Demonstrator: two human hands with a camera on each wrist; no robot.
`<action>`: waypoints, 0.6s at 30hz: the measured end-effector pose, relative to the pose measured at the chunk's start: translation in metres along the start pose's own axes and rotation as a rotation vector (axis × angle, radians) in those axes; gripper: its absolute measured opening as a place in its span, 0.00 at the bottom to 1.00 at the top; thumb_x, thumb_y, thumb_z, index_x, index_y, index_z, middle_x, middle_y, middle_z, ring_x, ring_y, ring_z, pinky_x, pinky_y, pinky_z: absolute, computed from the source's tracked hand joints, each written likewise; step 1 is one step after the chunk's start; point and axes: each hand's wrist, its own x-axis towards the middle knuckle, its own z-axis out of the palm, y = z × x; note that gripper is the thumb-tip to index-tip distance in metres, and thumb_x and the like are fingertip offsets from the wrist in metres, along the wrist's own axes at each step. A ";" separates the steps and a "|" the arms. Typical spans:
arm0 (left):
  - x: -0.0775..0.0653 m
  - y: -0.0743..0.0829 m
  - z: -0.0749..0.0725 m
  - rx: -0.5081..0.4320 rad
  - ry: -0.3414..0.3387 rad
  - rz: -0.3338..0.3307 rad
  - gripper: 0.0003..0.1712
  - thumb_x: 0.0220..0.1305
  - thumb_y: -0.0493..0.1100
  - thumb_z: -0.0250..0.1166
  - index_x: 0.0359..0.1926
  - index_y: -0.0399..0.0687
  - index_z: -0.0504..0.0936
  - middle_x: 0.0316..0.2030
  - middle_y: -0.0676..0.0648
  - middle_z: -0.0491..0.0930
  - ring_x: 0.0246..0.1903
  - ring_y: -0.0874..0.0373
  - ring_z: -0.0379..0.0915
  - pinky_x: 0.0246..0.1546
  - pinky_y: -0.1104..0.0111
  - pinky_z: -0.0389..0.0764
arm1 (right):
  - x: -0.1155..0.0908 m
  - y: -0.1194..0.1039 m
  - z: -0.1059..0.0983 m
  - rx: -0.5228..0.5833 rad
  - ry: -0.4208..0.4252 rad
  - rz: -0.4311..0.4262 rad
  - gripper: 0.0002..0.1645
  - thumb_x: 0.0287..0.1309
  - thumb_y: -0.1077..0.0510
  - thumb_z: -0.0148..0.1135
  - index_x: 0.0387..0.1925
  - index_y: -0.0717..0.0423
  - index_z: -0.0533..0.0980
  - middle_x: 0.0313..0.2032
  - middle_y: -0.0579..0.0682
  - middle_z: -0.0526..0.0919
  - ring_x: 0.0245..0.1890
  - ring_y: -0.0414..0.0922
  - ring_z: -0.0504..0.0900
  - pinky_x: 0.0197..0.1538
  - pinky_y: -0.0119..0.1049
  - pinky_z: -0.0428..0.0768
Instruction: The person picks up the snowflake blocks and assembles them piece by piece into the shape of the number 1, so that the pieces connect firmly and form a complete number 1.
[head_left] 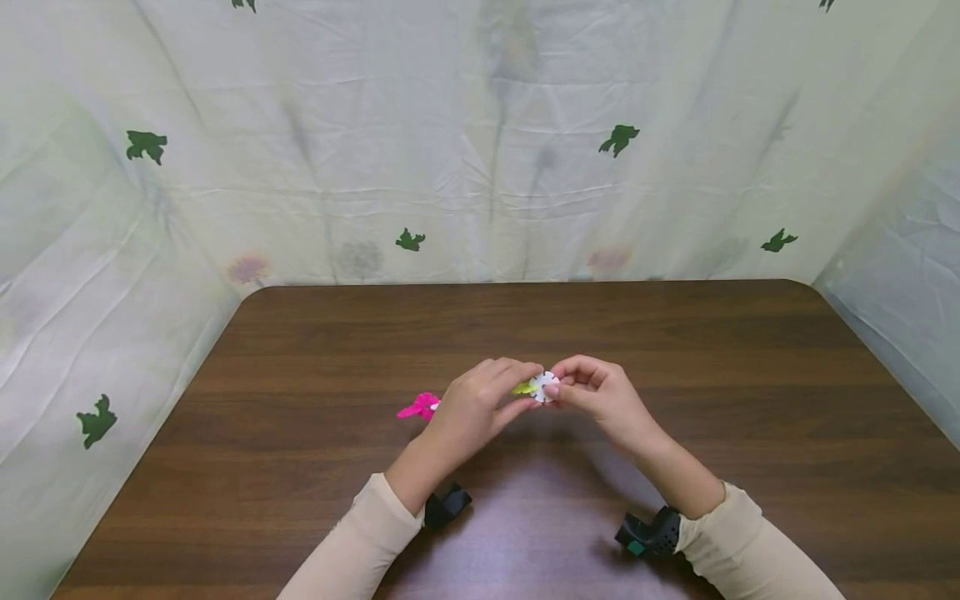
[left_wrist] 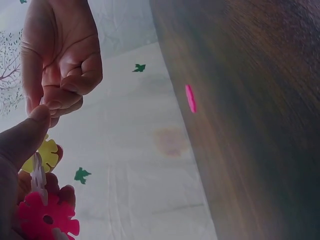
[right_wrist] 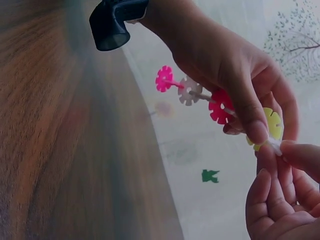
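A chain of notched plastic discs [right_wrist: 190, 91], pink, white and yellow, runs through my left hand [head_left: 474, 402]. Its fingers and thumb grip the chain near the yellow disc [right_wrist: 272, 120]. The pink end [head_left: 420, 406] sticks out to the left beyond the back of that hand. Thumb and fingertips of my right hand [head_left: 609, 404] pinch a white notched disc [head_left: 545, 387], which meets the yellow one between the two hands. In the left wrist view a pink disc [left_wrist: 47, 217] and a white one seen edge-on hang by the left palm.
Both hands are over a brown wooden table [head_left: 300, 350]. A small pink piece [left_wrist: 191, 98] shows against the tabletop in the left wrist view. Behind and at the sides hangs pale cloth [head_left: 450, 167] with green bird-like shapes. Each wrist wears a black camera [head_left: 651, 533].
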 end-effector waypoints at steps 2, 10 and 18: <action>0.000 0.000 0.000 0.000 0.002 0.002 0.20 0.50 0.43 0.68 0.46 0.44 0.78 0.38 0.52 0.78 0.35 0.61 0.71 0.36 0.75 0.72 | 0.000 0.000 0.000 0.001 -0.005 -0.008 0.10 0.51 0.71 0.59 0.36 0.75 0.71 0.27 0.51 0.78 0.27 0.42 0.80 0.35 0.37 0.79; 0.000 -0.004 -0.002 0.026 0.035 0.004 0.21 0.48 0.42 0.70 0.45 0.44 0.78 0.36 0.51 0.78 0.34 0.60 0.72 0.36 0.73 0.73 | 0.004 0.002 -0.015 -0.134 0.018 -0.155 0.14 0.50 0.69 0.62 0.40 0.69 0.73 0.34 0.58 0.77 0.32 0.49 0.78 0.37 0.35 0.78; 0.000 -0.005 -0.004 0.018 0.057 0.001 0.20 0.47 0.40 0.71 0.44 0.44 0.79 0.36 0.51 0.79 0.34 0.60 0.72 0.36 0.72 0.73 | 0.014 0.009 -0.040 -0.252 0.098 -0.193 0.17 0.49 0.70 0.62 0.44 0.67 0.72 0.38 0.66 0.75 0.36 0.46 0.79 0.39 0.34 0.77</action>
